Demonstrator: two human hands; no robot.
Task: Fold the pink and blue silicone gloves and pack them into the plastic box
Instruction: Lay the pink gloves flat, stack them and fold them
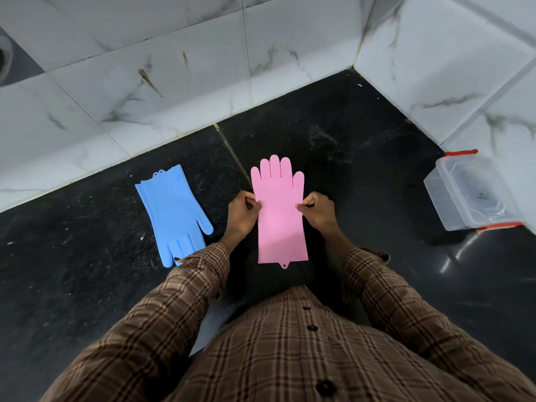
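Your left hand [242,211] and right hand [317,211] pinch pink glove [280,216] edges; blue glove [174,210] flat on floor [348,146]; plastic box [470,192] right

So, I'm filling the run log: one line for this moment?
left hand pinches pink glove | right hand pinches it | blue glove flat | plastic box open

Two gloves [280,216], one box [470,192]

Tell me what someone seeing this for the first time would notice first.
The pink glove, held unfolded at centre, with the left hand and right hand pinching its two sides. Next, the blue glove lying flat on the black floor to the left, and the clear plastic box open at far right.
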